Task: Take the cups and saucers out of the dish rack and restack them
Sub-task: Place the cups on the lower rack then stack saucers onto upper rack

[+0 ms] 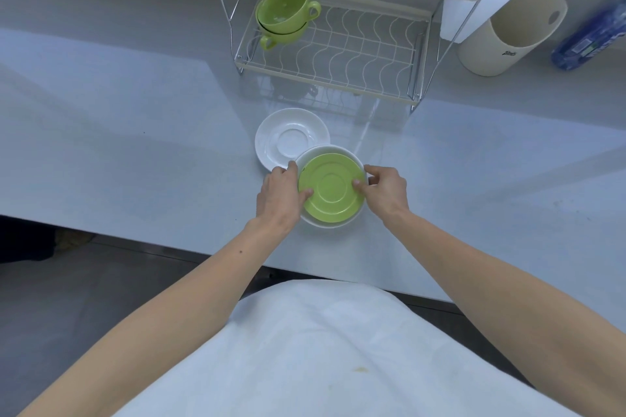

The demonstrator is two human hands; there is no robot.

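At the centre of the frame your left hand point(279, 195) and right hand point(384, 188) grip opposite edges of one green saucer point(330, 188), fingers clamped on it, atop a white saucer point(330, 150) on the counter point(135, 145). A second white saucer point(292, 138) lies just beside, partly overlapped. Two green cups point(284, 15), nested, sit in the dish rack point(338, 54) at upper centre. A cream holder point(508, 24) and blue bottle point(592, 37) stand upper right, well apart.

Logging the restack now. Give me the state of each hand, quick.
Left hand: closed on the left edge of the round green saucer and the white saucer beneath it.
Right hand: closed on their right edge.
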